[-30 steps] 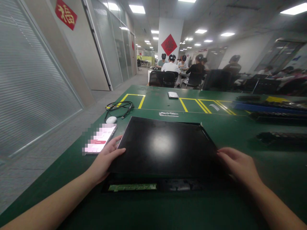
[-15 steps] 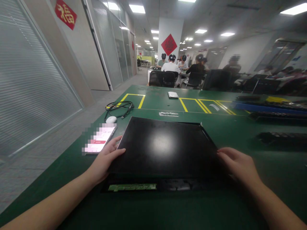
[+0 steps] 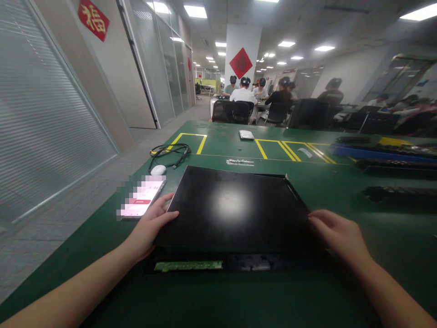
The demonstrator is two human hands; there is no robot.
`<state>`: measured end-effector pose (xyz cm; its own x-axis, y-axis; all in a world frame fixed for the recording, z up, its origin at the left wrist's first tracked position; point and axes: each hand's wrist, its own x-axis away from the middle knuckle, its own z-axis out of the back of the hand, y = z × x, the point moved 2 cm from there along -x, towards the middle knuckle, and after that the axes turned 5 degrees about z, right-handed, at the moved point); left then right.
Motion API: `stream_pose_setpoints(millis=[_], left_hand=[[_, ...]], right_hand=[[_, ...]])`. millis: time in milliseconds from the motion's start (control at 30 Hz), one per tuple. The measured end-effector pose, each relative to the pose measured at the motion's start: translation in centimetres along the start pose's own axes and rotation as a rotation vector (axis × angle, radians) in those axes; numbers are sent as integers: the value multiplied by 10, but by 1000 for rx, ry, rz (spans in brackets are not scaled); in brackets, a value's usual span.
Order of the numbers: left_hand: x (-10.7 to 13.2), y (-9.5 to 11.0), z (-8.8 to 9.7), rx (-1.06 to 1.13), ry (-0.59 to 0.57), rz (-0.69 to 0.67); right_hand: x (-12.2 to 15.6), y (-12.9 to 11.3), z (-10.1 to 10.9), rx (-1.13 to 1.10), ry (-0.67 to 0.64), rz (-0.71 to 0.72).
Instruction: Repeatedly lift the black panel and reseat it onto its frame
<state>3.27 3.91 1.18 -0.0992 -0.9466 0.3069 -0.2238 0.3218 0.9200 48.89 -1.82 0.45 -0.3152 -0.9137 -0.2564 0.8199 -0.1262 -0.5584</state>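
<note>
A flat black panel (image 3: 232, 207) lies over a low black chassis on the green table (image 3: 218, 296). A green circuit strip (image 3: 187, 265) shows in the uncovered slot at the panel's near edge. My left hand (image 3: 150, 228) grips the panel's left edge, thumb on top and fingers curled at the side. My right hand (image 3: 339, 237) holds the panel's right edge, fingers bent against it.
A lit phone (image 3: 143, 200), a white mouse (image 3: 158, 170) and a coiled black cable (image 3: 170, 152) lie left of the panel. Yellow floor-style markings (image 3: 269, 148) and a small device (image 3: 246, 135) lie beyond. Dark trays (image 3: 392, 155) stand right. Several people sit at tables behind.
</note>
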Motion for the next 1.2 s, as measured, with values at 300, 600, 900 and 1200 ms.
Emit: stream_pose_setpoints(millis=[300, 600, 900, 1200], left_hand=[[0, -1, -1, 0, -8, -10], [1, 0, -1, -4, 25, -2], [1, -3, -2, 13, 10, -23], [2, -2, -1, -15, 1, -15]], right_hand=[[-1, 1, 1, -35, -48, -102], [-3, 2, 1, -66, -7, -82], [-3, 5, -1, -89, -39, -144], [-2, 5, 1, -72, -34, -110]])
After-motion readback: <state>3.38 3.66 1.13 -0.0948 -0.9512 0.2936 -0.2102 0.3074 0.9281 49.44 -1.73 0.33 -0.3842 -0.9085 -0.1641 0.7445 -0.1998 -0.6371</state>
